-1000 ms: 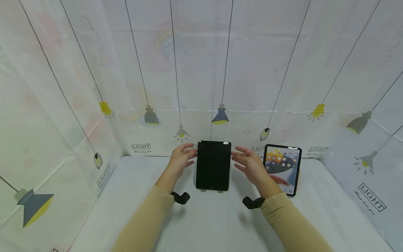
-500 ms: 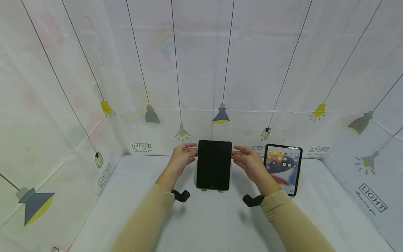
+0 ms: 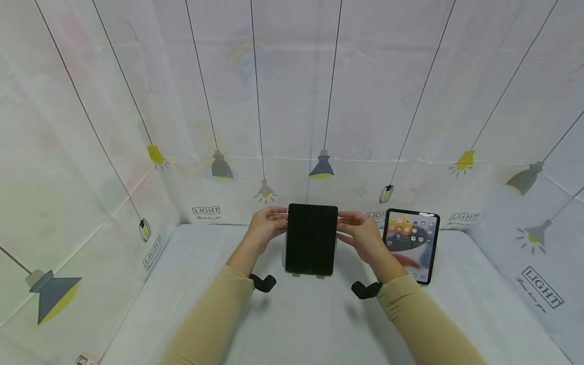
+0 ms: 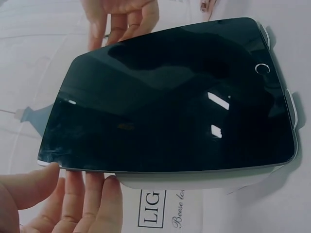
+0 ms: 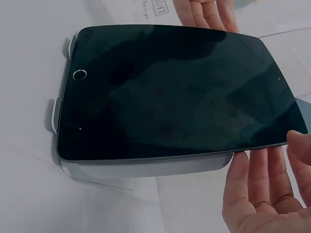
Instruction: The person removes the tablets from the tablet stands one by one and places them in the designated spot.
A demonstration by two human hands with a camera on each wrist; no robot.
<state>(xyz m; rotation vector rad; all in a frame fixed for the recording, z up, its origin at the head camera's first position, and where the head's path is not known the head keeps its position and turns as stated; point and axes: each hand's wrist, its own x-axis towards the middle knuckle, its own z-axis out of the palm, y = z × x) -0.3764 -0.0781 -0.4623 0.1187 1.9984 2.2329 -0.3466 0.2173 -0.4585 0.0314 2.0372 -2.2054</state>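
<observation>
A black tablet (image 3: pixel 312 239) with a dark screen and a round home button stands upright, leaning on a white stand (image 5: pixel 194 167) with two small front lips. At its left edge, my left hand (image 3: pixel 265 228) pinches the upper part, thumb in front and fingers (image 4: pixel 92 194) at the side and back. Opposite it, my right hand (image 3: pixel 362 235) grips the upper right edge the same way, its thumb tip on the front rim in the right wrist view. Most of the stand is hidden behind the tablet.
A second tablet (image 3: pixel 410 243) with a lit screen of app icons stands to the right, behind my right wrist. White cloth (image 3: pixel 301 319) covers the table. A curtain (image 3: pixel 292 101) printed with lamps encloses the back and sides.
Both hands have closed in from just beside the black tablet to its upper edges, and the fingers have drawn together on it. The lit tablet has stayed in place.
</observation>
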